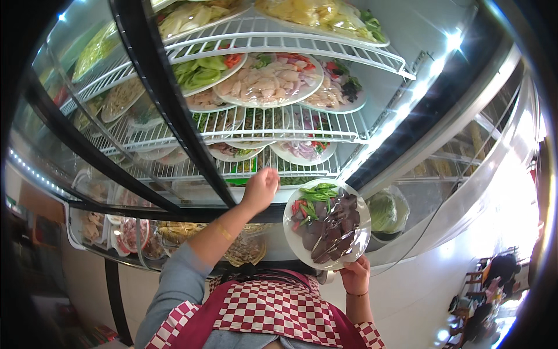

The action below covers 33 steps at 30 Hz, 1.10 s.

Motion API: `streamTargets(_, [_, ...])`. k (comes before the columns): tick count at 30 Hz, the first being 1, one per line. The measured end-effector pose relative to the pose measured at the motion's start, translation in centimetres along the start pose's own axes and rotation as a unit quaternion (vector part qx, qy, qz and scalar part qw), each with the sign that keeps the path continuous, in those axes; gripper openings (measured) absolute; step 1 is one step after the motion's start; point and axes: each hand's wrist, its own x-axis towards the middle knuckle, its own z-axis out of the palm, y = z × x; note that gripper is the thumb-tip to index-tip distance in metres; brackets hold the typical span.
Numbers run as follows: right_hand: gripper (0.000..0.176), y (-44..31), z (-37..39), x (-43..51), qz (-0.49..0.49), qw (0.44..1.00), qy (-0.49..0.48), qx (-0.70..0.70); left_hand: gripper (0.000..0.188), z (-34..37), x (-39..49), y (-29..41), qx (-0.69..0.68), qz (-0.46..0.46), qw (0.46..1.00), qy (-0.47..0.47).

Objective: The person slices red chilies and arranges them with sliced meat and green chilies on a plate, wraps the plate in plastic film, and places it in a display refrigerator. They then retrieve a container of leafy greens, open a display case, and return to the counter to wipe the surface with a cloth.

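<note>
My right hand (356, 275) grips the near rim of a white plate (291, 237) outside the display fridge. Clear film covers its dark brown-red slices (320, 237), likely blood curd or liver, with cut green chillies (320, 194) and red pepper pieces at one side. My left hand (261, 188) is raised before the fridge opening, just below the lower wire shelf (301, 174). Its fingers are bent and partly hidden, and no object shows in it. Behind it are a bright green item (243, 171) and film-wrapped plates, one with sliced onion (304, 149).
Above are wire shelves (279, 41) with a plate of pale sliced meat (270, 83) and wrapped vegetables. A black door frame (170, 100) crosses at left. Below it, a lower case holds trays of meat (133, 235). A bagged cabbage (388, 211) lies right of my plate.
</note>
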Motion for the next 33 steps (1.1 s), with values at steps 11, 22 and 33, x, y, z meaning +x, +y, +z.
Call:
streamTargets(11, [0.039, 0.5, -1.0, -2.9, -0.009, 0.999, 0.023, 0.025, 0.018, 2.6, 12.5, -1.5, -0.229, -0.264, 0.924, 0.155])
streamTargets(22, [0.038, 0.7, -1.2, -3.3, -0.013, 1.0, 0.009, 0.015, 0.024, 0.6, 12.3, -1.2, -0.34, -0.323, 0.881, -0.058])
streamTargets(33, [0.038, 1.0, -1.3, -3.0, -0.015, 1.0, 0.002, 0.025, 0.014, 0.5, 12.4, -3.1, -0.444, -0.237, 0.86, -0.085])
